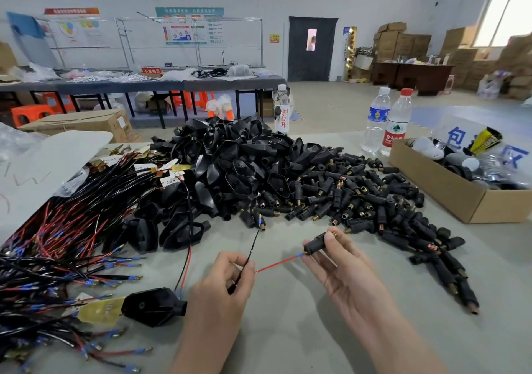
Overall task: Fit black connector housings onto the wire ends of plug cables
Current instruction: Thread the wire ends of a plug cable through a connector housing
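The grey surface [288,333] carries all materials. At its centre lies a large heap of black plug shells [230,157], and just to the right of it, touching, a lower pile of connector housings [362,198] with brass ends. The left side holds a bundle of plug cables [57,244] with red and black wires ending in blue-sleeved terminals. A cardboard box [449,192] stands at the right edge, with two water bottles [387,120] behind it. The left hand [224,284] is near the front centre, its fingers [246,267] curled and pinching one cable where its two wires divide. The right hand [345,264] is just beside it, thumb and fingertips gripping a single connector housing [315,244] above the surface. The red wire [276,264] runs taut from the left hand to the lower end of this housing, where its blue sleeve meets the opening. The black wire [253,247] rises free from the left hand toward the pile.
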